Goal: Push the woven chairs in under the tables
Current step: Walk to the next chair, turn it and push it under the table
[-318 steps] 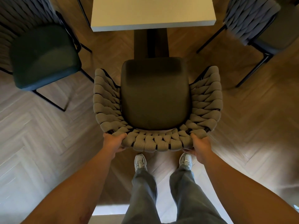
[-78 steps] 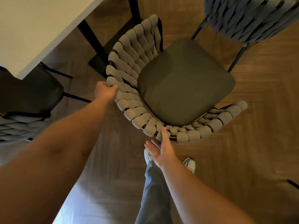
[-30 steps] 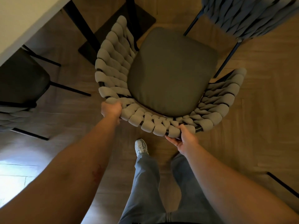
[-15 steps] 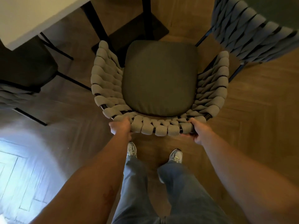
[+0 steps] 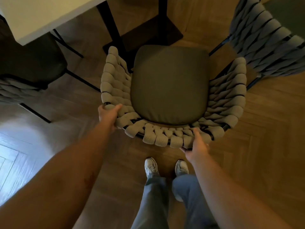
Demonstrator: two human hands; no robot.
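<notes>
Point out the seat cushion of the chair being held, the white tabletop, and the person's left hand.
seat cushion (image 5: 169,85), head view, centre of the dark pad.
white tabletop (image 5: 41,15), head view, bare top surface near the corner.
left hand (image 5: 108,115), head view, back of the hand on the woven rim.

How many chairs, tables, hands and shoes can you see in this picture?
Woven chairs: 3, the held chair, one at left, one at upper right
Tables: 1, the white table
Hands: 2, left hand and right hand, both on the held chair's back
Shoes: 2, and
Total: 8
</notes>
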